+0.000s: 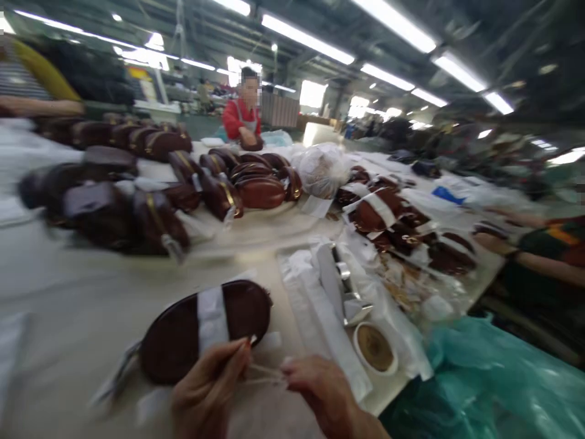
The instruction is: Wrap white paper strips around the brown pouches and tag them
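A dark brown oval zip bag (176, 335) lies on the table, with a white paper band (212, 317) around its middle. My left hand (208, 384) is in front of the bag, thumb and forefinger pinched on one end of a thin white string (265, 373). A tiny white bit shows at those fingertips. To the right, my right hand (324, 390) has its fingers closed at the other end of the string, which runs in two strands between my hands. Motion blurs the right fingertips. A wrapped zip pull (121, 369) sticks out from the bag's left end.
Brown bags (260, 192) are piled across the table, with more at the right (381, 210). A round tape roll (375, 347) lies by white plastic sheets (315, 311). Green plastic (507, 378) covers the lower right. Co-workers are at the far side (242, 116), left and right.
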`<state>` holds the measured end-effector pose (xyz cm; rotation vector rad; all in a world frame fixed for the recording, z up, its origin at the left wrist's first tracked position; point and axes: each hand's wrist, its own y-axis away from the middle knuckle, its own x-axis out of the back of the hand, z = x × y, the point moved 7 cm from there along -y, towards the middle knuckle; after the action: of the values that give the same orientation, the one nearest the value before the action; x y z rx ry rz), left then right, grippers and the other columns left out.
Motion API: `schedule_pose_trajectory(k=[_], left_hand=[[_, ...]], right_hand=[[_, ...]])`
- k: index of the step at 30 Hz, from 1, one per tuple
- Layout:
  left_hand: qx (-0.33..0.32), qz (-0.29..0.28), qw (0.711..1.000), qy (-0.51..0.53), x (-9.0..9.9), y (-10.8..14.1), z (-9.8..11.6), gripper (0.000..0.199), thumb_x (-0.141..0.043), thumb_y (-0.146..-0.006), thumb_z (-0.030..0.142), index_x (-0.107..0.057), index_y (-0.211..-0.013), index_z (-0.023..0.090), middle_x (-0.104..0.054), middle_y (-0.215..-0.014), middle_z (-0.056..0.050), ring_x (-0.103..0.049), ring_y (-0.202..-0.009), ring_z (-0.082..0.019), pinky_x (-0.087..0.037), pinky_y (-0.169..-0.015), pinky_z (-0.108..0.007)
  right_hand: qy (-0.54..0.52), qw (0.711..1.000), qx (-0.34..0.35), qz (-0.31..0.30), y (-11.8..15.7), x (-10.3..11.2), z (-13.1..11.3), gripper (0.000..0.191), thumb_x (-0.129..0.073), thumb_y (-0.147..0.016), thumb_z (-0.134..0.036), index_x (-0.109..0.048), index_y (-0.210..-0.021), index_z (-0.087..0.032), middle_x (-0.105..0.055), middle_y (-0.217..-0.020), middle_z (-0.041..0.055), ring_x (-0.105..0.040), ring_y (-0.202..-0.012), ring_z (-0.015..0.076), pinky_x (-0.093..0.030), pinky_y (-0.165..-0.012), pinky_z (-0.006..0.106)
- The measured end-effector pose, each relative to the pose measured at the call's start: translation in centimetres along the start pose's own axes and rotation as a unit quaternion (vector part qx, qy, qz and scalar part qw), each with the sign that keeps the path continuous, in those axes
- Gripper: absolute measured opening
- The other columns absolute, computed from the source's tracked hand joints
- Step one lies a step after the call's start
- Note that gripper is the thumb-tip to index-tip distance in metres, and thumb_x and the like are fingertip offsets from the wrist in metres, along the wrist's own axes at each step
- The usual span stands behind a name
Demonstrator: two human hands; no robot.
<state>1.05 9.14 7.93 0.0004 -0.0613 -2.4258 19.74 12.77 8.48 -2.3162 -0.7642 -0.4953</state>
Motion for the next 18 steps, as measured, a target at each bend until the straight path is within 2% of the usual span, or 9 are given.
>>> schedule_pose_trajectory(k=[4, 8, 13, 18], left_hand=[[0.014, -0.006, 0.999, 0.050, -0.3, -0.5, 0.9, 0.021, -0.071, -0.067, 0.036, -0.069, -0.066, 0.015, -0.060, -0.054, 0.000, -0.052, -0.049, -0.009, -0.044, -0.047, -0.017], [0.056, -0.003, 0.995, 0.085, -0.2, -0.5, 0.4, 0.019, -0.070, -0.066, 0.033, -0.067, -0.064, 0.014, -0.057, -0.051, 0.001, -0.049, -0.047, -0.008, -0.040, -0.044, -0.016], [0.115, 0.002, 0.984, 0.133, -0.1, -0.7, -0.4, 0.020, -0.073, -0.063, 0.032, -0.065, -0.061, 0.013, -0.053, -0.047, 0.002, -0.043, -0.043, -0.005, -0.035, -0.042, -0.015], [0.118, 0.007, 0.984, 0.134, 0.2, -0.8, -0.3, 0.021, -0.072, -0.063, 0.032, -0.063, -0.059, 0.013, -0.052, -0.046, 0.003, -0.043, -0.043, -0.005, -0.034, -0.043, -0.015]], right_hand=[[0.105, 0.990, 0.092, 0.035, -0.6, 0.6, -1.3, 0.024, -0.049, -0.089, -0.011, -0.061, -0.106, -0.022, -0.070, -0.104, 0.0068, -0.065, -0.101, 0.0160, -0.054, -0.084, 0.027], [0.158, 0.977, 0.138, 0.025, -0.5, 0.0, -1.6, 0.031, -0.048, -0.087, -0.007, -0.061, -0.111, -0.021, -0.071, -0.103, 0.0078, -0.065, -0.100, 0.0179, -0.055, -0.081, 0.029], [0.191, 0.970, 0.145, 0.039, 0.1, -0.4, -1.2, 0.033, -0.048, -0.085, -0.005, -0.062, -0.109, -0.021, -0.071, -0.103, 0.0082, -0.066, -0.097, 0.0178, -0.056, -0.079, 0.029], [0.213, 0.966, 0.125, 0.071, 0.3, -0.1, -1.0, 0.032, -0.050, -0.084, -0.004, -0.062, -0.109, -0.019, -0.071, -0.100, 0.0095, -0.067, -0.094, 0.0175, -0.056, -0.079, 0.029]])
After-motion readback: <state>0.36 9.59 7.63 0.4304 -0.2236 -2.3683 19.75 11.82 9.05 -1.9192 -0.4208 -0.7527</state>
